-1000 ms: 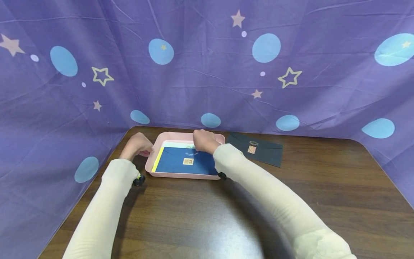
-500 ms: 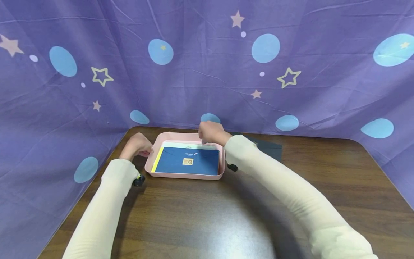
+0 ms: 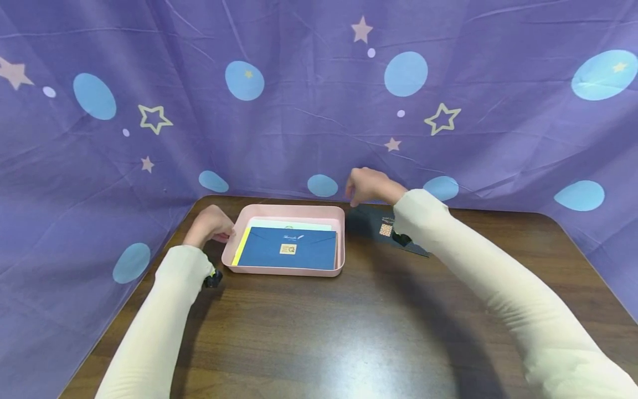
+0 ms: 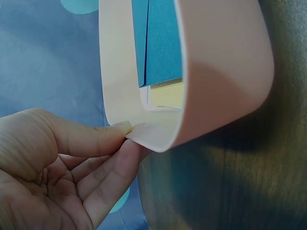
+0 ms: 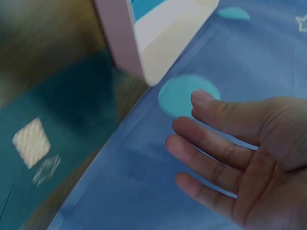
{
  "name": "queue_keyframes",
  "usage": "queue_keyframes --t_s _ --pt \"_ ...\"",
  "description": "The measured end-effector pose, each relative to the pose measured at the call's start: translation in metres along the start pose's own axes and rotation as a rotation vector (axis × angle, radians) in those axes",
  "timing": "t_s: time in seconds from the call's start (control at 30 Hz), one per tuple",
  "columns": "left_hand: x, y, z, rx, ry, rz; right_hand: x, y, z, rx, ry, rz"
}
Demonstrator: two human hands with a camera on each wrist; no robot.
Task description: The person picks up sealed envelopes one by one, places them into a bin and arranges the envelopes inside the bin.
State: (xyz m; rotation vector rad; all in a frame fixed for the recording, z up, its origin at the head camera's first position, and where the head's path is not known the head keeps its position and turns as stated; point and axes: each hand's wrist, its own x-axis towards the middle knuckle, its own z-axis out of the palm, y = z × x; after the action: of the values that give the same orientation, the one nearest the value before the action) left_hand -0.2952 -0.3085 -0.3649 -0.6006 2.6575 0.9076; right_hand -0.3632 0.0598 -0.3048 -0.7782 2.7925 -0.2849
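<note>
My left hand (image 4: 72,167) pinches the side wall of the pink tray (image 4: 225,72) between thumb and fingers, at its left end in the head view. Inside the tray lies a blue envelope (image 3: 279,249) with a square sticker, on top of white paper (image 3: 266,223) and something yellow (image 3: 242,246). My right hand (image 3: 369,185) is in the air beyond the tray's right end, over the far edge of a dark green envelope (image 5: 67,120). Its fingers are loosely bent with nothing between them. The right sleeve hides part of the dark envelope.
The brown wooden table (image 3: 299,327) extends to the front and right. A purple curtain (image 3: 299,133) with stars and dots hangs close along the table's back and left edges.
My right hand has risen out of the tray and moved right, toward the dark envelope. The left hand keeps its grip on the tray, and the blue envelope stays in place.
</note>
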Motion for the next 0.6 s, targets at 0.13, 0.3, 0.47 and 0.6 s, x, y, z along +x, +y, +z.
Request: queue_keyframes --t_s 0.13,0.3,0.47,0.6 --pt "0.001 0.000 0.000 0.014 0.006 -0.006 -0.011 0.024 -0.004 0.003 0.006 0.030" --pt "0.000 0.000 -0.001 0.010 -0.002 -0.014 -0.023 0.051 -0.001 0.009 0.003 0.066" --pt "-0.001 0.000 -0.001 0.014 -0.004 -0.006 -0.033 0.076 0.005 0.016 -0.004 0.082" --pt "-0.001 0.002 -0.001 0.018 -0.004 -0.004 -0.042 0.094 0.011 0.030 -0.004 0.055"
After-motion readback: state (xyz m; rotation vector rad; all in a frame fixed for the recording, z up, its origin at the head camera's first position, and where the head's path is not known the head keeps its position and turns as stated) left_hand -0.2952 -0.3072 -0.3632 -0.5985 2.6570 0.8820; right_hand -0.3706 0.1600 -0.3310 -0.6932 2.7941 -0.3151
